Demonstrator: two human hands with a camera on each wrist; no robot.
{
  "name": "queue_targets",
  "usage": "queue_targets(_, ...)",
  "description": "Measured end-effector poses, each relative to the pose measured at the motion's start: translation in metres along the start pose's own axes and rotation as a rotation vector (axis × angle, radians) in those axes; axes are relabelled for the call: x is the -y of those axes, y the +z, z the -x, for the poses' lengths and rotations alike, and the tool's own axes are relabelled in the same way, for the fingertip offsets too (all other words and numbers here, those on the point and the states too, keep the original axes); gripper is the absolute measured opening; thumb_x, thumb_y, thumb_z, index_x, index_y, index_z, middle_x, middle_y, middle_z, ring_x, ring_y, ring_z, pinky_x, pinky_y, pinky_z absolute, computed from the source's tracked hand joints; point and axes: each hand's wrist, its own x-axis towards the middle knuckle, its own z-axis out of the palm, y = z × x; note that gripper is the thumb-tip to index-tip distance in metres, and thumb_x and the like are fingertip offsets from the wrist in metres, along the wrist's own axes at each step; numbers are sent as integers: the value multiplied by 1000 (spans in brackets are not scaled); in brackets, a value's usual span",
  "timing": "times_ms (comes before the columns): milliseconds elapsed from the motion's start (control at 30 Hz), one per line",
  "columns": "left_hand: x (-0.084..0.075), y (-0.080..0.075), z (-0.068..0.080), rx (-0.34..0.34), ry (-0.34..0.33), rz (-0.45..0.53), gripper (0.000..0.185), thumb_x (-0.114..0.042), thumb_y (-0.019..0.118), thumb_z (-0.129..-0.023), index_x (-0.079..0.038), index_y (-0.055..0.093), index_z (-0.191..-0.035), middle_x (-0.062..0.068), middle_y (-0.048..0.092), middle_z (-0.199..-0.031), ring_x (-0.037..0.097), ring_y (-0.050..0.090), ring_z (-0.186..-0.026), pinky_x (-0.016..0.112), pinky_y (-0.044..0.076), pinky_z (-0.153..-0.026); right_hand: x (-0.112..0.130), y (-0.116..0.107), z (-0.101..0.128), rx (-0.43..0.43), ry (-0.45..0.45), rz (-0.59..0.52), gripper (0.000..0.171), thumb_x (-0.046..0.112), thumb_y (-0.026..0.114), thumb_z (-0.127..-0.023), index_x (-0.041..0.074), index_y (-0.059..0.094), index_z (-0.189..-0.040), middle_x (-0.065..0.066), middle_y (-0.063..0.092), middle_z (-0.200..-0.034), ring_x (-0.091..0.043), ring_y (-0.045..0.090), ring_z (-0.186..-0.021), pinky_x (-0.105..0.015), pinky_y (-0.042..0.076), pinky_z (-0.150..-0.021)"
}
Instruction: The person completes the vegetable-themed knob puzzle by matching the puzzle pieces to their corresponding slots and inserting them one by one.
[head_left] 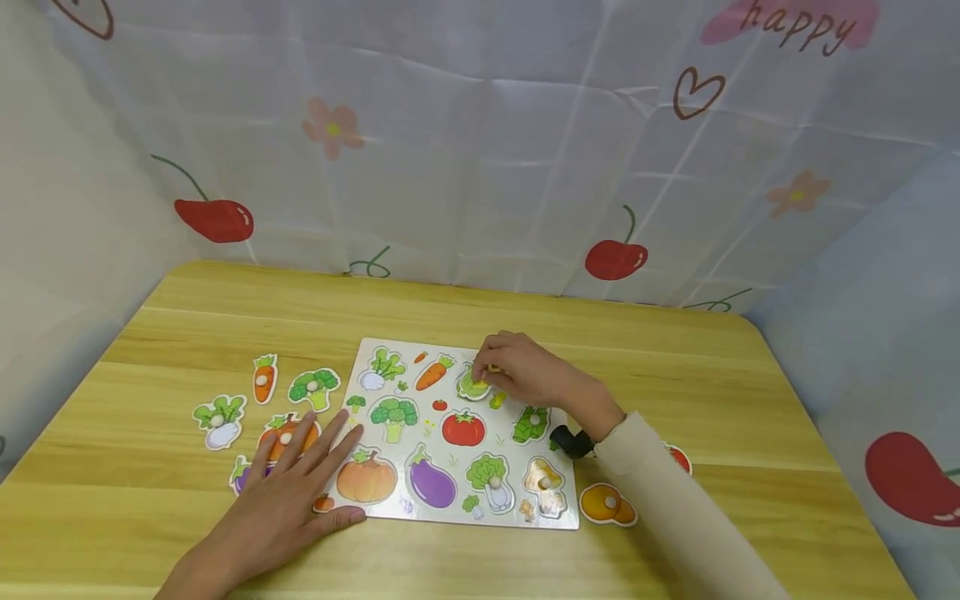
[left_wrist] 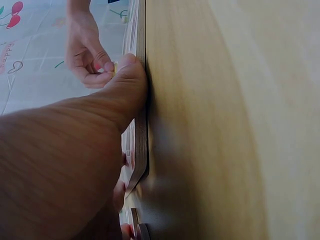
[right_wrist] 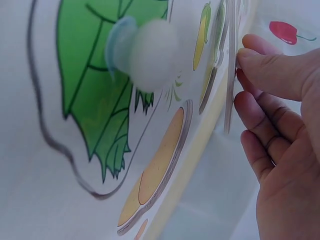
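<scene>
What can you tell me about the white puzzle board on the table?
The puzzle board is a thin, flat, white rectangle lying on the wooden table. It shows printed vegetables; several pieces with small round knobs sit in their slots. The left hand rests flat on its left edge. The right hand pinches a green piece near its top edge.

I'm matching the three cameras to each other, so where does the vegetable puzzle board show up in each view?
Head: the puzzle board lies flat at centre on the wooden table, left hand on its left edge, right hand over its top.
Left wrist: seen edge-on as a thin vertical strip beside the thumb.
Right wrist: fills the left, very close.
Shared landmark: the right hand.
</scene>
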Motion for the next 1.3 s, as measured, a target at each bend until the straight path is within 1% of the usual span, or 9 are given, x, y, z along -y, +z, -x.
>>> queue_targets(267,2,2,0,-9,17,-23,86,-63,63,-88,-24,33,-158,1,25,-167,30,7,-157,58,-2,-122,4,3,-6,26,-7,15,7,11,68,-95,15,73,-99,3,66,-100,-16,56,-95,-38,46,-92)
queue_targets(433,2,3,0,-22,33,-41,86,-63,63,-88,-24,33,-158,1,25,-167,30,7,-157,56,-2,-123,4,7,-8,36,34,39,7,12,69,-95,17,72,-99,4,66,-101,-15,55,-96,-39,45,-94)
queue_targets(700,2,2,0,-1,16,-20,86,-63,63,-88,-26,31,-159,1,24,-167,31,7,-157,59,-1,-122,4,10,-10,24,30,62,7,11,69,-95,17,72,-97,4,66,-100,-16,56,-94,-38,47,-92)
queue_targets(967,2,0,0,7,8,-17,87,-63,63,-88,-25,30,-159,1,23,-167,31,6,-157,59,-2,-122,6,11,-11,19,37,72,8,10,68,-95,17,71,-98,2,66,-102,-17,57,-97,-41,47,-95)
queue_targets(1100,2,0,0,13,10,-16,86,-63,62,-88,-26,30,-159,1,23,-167,31,6,-157,60,-1,-121,7,11,-9,15,43,67,9,11,68,-96,16,72,-102,1,67,-105,-19,57,-100,-42,46,-98)
queue_targets(1300,2,1,1,11,8,-15,87,-63,63,-88,-26,30,-159,2,23,-167,30,6,-157,60,-1,-121,10,5,-1,-17,61,36,18,13,67,-97,15,71,-114,-2,67,-118,-22,58,-110,-45,43,-104)
